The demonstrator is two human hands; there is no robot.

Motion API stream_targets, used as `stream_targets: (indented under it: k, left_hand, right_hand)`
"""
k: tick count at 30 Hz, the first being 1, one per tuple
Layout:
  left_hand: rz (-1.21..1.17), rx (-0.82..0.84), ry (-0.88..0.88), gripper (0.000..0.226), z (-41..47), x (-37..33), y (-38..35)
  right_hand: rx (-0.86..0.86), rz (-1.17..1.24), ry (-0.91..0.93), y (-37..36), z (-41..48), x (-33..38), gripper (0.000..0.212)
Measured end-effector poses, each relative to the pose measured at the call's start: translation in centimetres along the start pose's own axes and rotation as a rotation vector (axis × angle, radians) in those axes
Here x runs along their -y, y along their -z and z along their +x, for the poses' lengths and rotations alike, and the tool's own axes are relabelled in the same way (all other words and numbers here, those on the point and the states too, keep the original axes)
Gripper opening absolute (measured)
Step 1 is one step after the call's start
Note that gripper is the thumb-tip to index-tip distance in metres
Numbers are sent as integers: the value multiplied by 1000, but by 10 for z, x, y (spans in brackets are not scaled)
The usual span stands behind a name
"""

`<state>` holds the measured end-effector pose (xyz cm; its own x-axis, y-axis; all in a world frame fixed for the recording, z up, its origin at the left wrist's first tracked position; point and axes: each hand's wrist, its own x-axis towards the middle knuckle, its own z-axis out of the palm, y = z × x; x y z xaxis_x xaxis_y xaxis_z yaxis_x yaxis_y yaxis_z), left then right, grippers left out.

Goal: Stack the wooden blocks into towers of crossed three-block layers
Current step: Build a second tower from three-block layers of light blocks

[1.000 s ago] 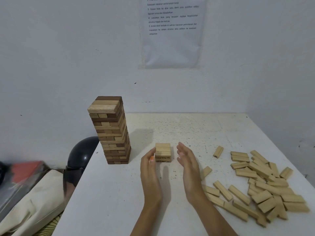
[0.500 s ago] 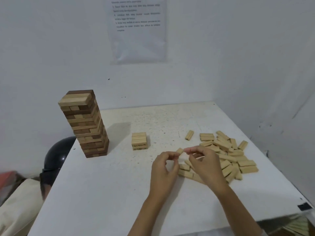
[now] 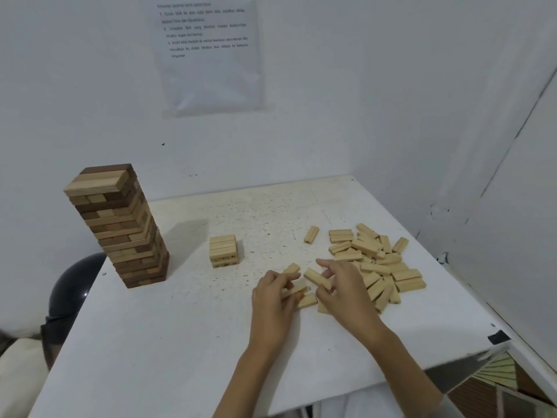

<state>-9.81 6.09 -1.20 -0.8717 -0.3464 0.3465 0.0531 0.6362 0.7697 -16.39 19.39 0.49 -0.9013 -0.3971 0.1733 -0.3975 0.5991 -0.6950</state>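
A tall tower (image 3: 120,224) of light and dark wooden blocks stands at the table's left edge. A short stack (image 3: 223,251) of pale blocks, a few layers high, sits mid-table. A heap of loose pale blocks (image 3: 379,260) lies to the right. At the heap's near-left edge, my left hand (image 3: 271,300) grips a pale block (image 3: 294,290) in its curled fingers. My right hand (image 3: 340,291) pinches another pale block (image 3: 316,278) lifted at a slant. More loose blocks lie under and around both hands.
The white table (image 3: 180,342) ends close to my body and at a taped right corner. One single block (image 3: 311,234) lies apart behind the hands. A dark round helmet-like object (image 3: 72,285) sits off the table's left edge. White walls stand behind and to the right.
My hands left the short stack and moved right to the heap. Each has picked up a block from its near edge. My view has swung to the right.
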Motion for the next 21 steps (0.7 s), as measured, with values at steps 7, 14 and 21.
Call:
stream_targets:
  k: [7,14,21]
  left_hand:
    - [-373,45,132,13,2,-24,-10]
    - [-501,216,136,23,4,-48,-36]
    - [-545,212,124,22,4,-55,-53]
  right_hand:
    - [-64,306,-92,29,-8,6,17]
    - [-154,577,-340,64,-17,-24,23]
    - [-27,108,-239,85,-37,-56,41]
